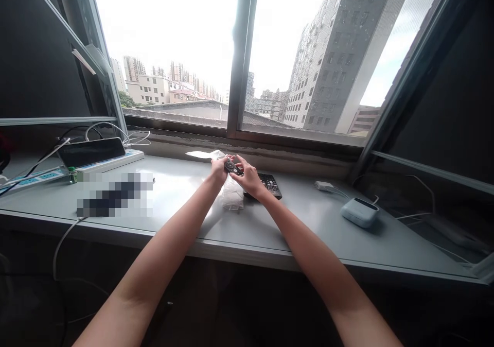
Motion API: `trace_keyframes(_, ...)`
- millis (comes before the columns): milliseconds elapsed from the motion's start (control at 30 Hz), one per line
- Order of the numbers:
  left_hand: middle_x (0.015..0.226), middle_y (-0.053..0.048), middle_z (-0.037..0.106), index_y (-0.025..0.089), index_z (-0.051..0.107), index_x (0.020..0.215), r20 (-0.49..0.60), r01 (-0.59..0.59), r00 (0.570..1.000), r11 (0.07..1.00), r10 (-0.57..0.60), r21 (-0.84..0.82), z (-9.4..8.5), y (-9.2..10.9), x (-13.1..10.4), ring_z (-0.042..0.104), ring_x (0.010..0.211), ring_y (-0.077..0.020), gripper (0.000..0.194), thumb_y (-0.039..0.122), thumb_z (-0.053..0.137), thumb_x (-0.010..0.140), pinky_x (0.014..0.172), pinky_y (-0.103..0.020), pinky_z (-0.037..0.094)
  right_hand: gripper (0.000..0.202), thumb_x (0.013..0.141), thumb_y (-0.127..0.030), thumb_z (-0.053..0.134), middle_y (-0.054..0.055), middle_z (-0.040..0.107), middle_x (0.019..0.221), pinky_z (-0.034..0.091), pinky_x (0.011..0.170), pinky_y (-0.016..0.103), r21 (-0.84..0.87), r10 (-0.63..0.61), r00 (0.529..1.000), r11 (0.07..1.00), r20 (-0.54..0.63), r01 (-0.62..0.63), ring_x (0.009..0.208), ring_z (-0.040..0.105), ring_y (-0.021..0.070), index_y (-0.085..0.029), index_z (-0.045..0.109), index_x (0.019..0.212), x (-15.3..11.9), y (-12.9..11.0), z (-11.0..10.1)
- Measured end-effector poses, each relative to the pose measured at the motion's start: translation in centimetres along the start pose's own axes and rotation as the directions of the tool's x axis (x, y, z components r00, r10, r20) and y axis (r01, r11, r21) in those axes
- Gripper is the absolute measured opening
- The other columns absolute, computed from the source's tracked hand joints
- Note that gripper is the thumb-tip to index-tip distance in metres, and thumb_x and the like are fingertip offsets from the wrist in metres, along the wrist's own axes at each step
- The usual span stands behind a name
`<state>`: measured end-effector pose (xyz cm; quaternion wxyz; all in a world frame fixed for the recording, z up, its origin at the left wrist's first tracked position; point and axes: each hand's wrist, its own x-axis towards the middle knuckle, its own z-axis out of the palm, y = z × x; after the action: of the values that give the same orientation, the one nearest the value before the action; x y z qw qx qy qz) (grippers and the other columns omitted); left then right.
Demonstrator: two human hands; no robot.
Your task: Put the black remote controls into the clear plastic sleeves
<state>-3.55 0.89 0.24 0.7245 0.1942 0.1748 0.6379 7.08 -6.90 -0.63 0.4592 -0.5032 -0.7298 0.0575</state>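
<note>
Pinching a dark device (230,166) between left hand (218,170) and right hand (250,178), presumably for steadiness, with clear bag (233,196) below the fingers (242,160).

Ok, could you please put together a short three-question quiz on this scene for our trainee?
1. Multiple choice: what is held between the left hand and the right hand?
a) a red mug
b) a small dark object with a round part
c) a pair of scissors
2. True or false: the pale blue case lies to the right of both hands.
3. Fill in the blank: the black keypad is partly hidden behind the ____ hand and wrist.

Key: 1. b; 2. true; 3. right.
</note>
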Motion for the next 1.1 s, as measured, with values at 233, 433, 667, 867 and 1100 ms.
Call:
trace_keyframes(233,0.072,-0.009,0.066,0.013,0.061,0.095,0.014,0.105,0.994,0.982,-0.108,0.156,0.6,-0.3,-0.6,0.068,0.064,-0.0201,0.036,0.045,0.046,0.1,0.067,-0.033,0.057,0.087,0.084,-0.025,0.066,0.012,0.068,0.121,0.045,0.104,0.044,-0.051,-0.04,0.998,0.998,-0.046,0.038,0.114,0.063,0.0271,-0.021,0.024,0.16,0.2,0.9,0.2)
trace_keyframes(433,0.083,-0.009,0.073,0.015,0.057,0.108,0.036,0.016,0.999,0.994,-0.02,0.105,0.8,-0.5,-1.5,0.072,0.073,-0.0218,0.02,0.03,0.046,0.101,0.075,-0.036,0.058,0.09,0.083,-0.021,0.065,0.014,0.065,0.125,0.048,0.102,0.042,-0.047,-0.077,0.996,0.996,-0.045,0.075,0.115,0.061,0.0276,-0.02,0.02,0.161,-0.3,0.0,0.1)
trace_keyframes(667,0.079,-0.004,0.071,0.018,0.056,0.106,-0.021,-0.022,0.999,0.973,0.027,0.231,0.9,-1.2,-1.8,0.068,0.063,-0.0154,0.015,0.011,0.056,0.092,0.07,-0.028,0.055,0.093,0.084,-0.022,0.064,0.011,0.065,0.128,0.047,0.103,0.043,-0.071,-0.051,0.998,0.996,-0.046,0.048,0.118,0.061,0.0289,-0.026,0.013,0.162,-0.2,0.0,0.0)
trace_keyframes(867,0.081,-0.007,0.071,0.016,0.067,0.094,0.08,0.003,0.996,0.918,-0.037,0.395,0.8,-1.6,-1.8,0.07,0.076,-0.0167,0.009,0.017,0.059,0.091,0.069,-0.023,0.055,0.076,0.081,-0.023,0.069,0.017,0.064,0.133,0.043,0.108,0.042,-0.115,0.013,1.0,0.993,-0.009,-0.014,0.128,0.057,0.0321,-0.016,0.043,0.152,0.6,0.8,-0.3)
trace_keyframes(1100,0.088,-0.006,0.069,0.018,0.062,0.099,0.109,-0.116,0.992,0.71,0.055,0.694,0.3,-1.4,-1.4,0.069,0.087,-0.0212,0.018,0.034,0.06,0.092,0.073,-0.028,0.054,0.059,0.078,-0.019,0.07,0.011,0.069,0.128,0.045,0.109,0.04,-0.041,0.019,0.995,0.999,-0.1,-0.023,0.122,0.063,0.0285,-0.018,0.061,0.136,0.4,0.6,-0.8)
